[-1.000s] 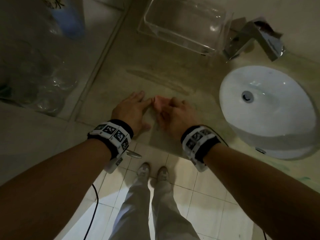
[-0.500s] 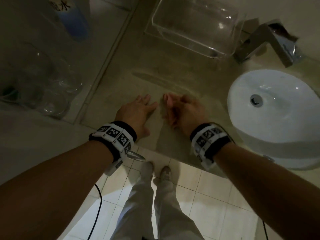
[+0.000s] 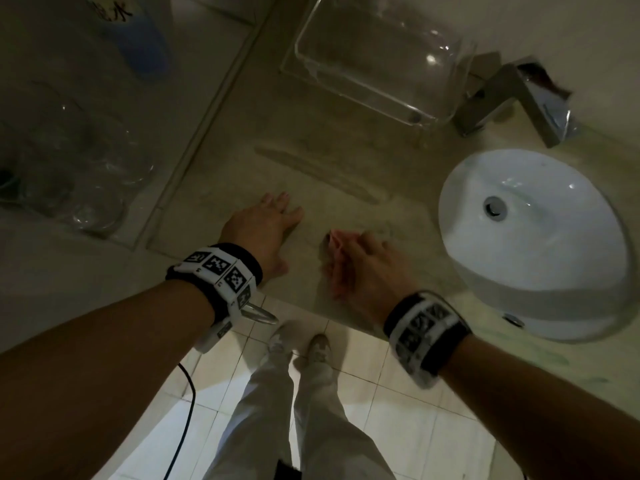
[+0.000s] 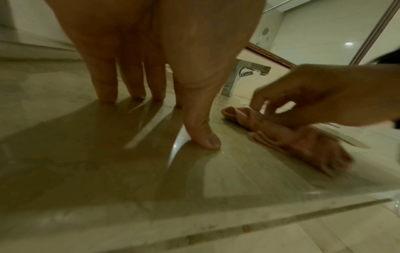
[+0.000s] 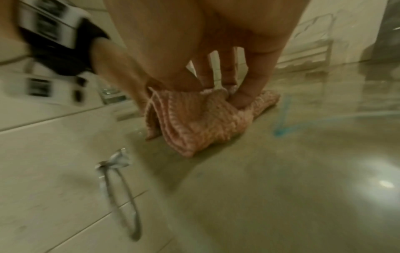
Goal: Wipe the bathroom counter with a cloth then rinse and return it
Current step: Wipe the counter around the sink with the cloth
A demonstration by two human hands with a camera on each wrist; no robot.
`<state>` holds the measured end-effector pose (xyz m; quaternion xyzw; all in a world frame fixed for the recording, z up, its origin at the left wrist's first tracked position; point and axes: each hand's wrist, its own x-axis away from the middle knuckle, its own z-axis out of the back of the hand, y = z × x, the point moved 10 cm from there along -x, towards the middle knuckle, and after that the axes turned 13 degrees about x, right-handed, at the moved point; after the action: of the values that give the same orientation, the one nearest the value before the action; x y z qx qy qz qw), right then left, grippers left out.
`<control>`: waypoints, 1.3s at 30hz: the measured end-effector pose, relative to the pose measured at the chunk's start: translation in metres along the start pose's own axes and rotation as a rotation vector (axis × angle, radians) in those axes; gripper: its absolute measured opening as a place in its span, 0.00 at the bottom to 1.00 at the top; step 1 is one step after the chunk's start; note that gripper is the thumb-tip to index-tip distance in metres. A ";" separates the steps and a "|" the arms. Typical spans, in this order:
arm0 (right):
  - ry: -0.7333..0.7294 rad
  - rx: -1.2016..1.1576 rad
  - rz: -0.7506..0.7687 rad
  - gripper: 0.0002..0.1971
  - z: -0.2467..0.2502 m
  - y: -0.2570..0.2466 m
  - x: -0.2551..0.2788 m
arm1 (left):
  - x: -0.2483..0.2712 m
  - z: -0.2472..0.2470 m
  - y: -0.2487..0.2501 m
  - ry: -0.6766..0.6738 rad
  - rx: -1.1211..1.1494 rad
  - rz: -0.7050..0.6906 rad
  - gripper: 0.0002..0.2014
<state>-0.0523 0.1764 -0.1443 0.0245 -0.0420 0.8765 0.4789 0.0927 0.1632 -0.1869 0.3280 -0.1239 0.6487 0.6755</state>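
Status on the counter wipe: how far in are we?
Done: wet streaks on the beige stone counter suggest some of it has been wiped. In hand: the right hand grips the bunched pink knitted cloth against the counter; the left hand rests flat beside it. Left: blue marks remain by the cloth; rinsing at the white oval sink and returning the cloth are not yet done.

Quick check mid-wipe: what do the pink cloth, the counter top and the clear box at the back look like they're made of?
Cloth: soft ribbed or waffle-textured fabric, folded, probably microfibre or cotton.
Counter: polished beige stone or a stone-look composite; it mirrors the lights and the fingers' shadows.
Clear box: see-through with glossy rounded edges, acrylic or glass, can't tell which.
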 end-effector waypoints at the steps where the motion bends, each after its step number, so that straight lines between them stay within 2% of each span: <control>1: 0.000 -0.004 0.029 0.23 -0.002 -0.011 0.015 | 0.000 0.000 0.000 -0.004 0.003 0.001 0.50; 4: -0.169 -0.034 0.023 0.26 -0.021 -0.023 0.049 | 0.000 -0.001 0.001 -0.022 0.003 0.007 0.51; 6: -0.152 0.023 0.022 0.25 -0.026 -0.013 0.049 | 0.001 0.000 0.003 -0.021 -0.007 0.003 0.51; 8: -0.076 0.001 0.027 0.22 -0.023 -0.007 0.034 | 0.002 0.002 0.004 -0.014 -0.010 -0.001 0.50; 10: -0.013 -0.194 -0.140 0.14 -0.012 0.023 0.006 | 0.003 0.003 0.005 -0.015 -0.020 -0.003 0.50; 12: -0.037 -0.457 -0.380 0.05 -0.014 0.066 -0.019 | 0.003 0.001 0.006 -0.022 -0.025 -0.003 0.50; 16: -0.099 0.002 -0.250 0.18 0.004 0.100 -0.050 | 0.002 -0.002 0.011 -0.010 -0.026 -0.012 0.51; 18: -0.117 -0.028 -0.292 0.19 0.000 0.110 -0.046 | 0.001 -0.007 0.017 -0.009 -0.008 -0.037 0.51; 21: -0.129 -0.044 -0.277 0.17 -0.005 0.105 -0.025 | -0.002 -0.013 0.030 -0.009 0.006 -0.051 0.51; 23: -0.172 -0.188 -0.303 0.13 -0.015 0.096 0.006 | -0.004 -0.015 0.044 -0.006 -0.012 -0.070 0.51; 26: -0.174 -0.104 -0.193 0.19 -0.018 0.062 0.053 | -0.007 -0.024 0.075 -0.017 -0.050 -0.140 0.52; 31: -0.054 -0.140 -0.104 0.12 0.011 0.031 0.095 | -0.015 -0.042 0.113 -0.050 -0.064 -0.197 0.52; 33: -0.114 -0.141 -0.147 0.14 0.006 0.038 0.094 | -0.015 -0.043 0.114 -0.040 -0.066 -0.199 0.54; 35: -0.210 -0.154 -0.264 0.17 -0.011 0.072 0.083 | -0.014 -0.043 0.114 -0.033 -0.080 -0.203 0.56; 37: -0.210 -0.139 -0.389 0.16 -0.011 0.116 0.064 | -0.013 -0.044 0.113 -0.034 -0.086 -0.193 0.57; 39: -0.200 -0.075 -0.442 0.16 -0.001 0.147 0.048 | -0.014 -0.043 0.113 -0.040 -0.099 -0.192 0.57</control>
<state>-0.2024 0.1376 -0.1482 0.1018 -0.1151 0.7415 0.6531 -0.0286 0.1719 -0.1958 0.3174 -0.1375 0.5675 0.7472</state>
